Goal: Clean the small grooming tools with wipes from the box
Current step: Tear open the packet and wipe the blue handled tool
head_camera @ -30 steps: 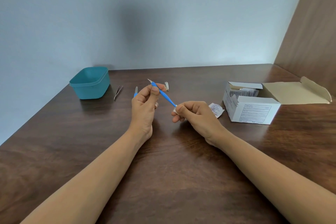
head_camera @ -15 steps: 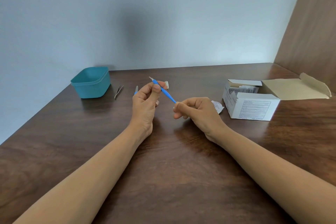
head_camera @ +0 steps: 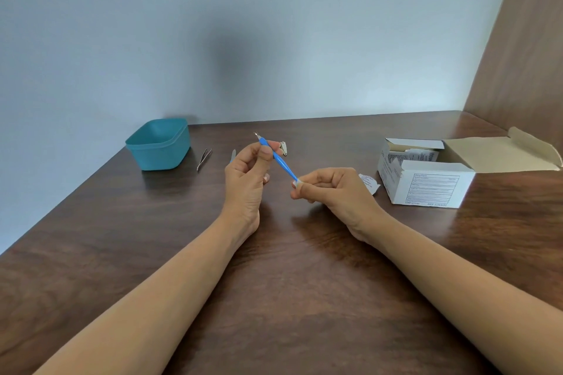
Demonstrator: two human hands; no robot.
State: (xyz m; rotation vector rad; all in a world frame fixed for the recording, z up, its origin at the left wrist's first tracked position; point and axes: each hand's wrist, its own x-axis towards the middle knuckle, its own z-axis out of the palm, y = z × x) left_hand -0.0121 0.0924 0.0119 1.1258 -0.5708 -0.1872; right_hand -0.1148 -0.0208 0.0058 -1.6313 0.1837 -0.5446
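Blue grooming tool (head_camera: 278, 160), where is it right now?

— Up off the tabletop (head_camera: 274, 283), slanting between both hands, metal tip pointing up and away.

Who holds what?

— The left hand (head_camera: 246, 179) pinches the upper handle, thumb and fingers (head_camera: 266, 155) curled round it. The right hand (head_camera: 332, 189) has its fingers closed on a white wipe (head_camera: 298, 183) wrapped round the tool's lower end.

Why like that?

— I'd say one hand steadies the tool so the other can rub along it. Lifted clear, the wipe can get all the way round.

What else is about?

— Beyond the left hand lie tweezers (head_camera: 204, 158), a nail clipper (head_camera: 283, 148) and another small tool (head_camera: 233, 155) half hidden by the knuckles. A teal tub (head_camera: 158, 143) stands further left. The box (head_camera: 426, 183) sits open on the right, packets showing inside, with a torn packet (head_camera: 369, 183) just beside it.

Anything in the way?

— Nothing lies between the hands. The clipper sits close behind the raised end, apart from it as far as I can tell. The left hand's own grip covers a stretch of handle the wipe can't reach unless that grip shifts.
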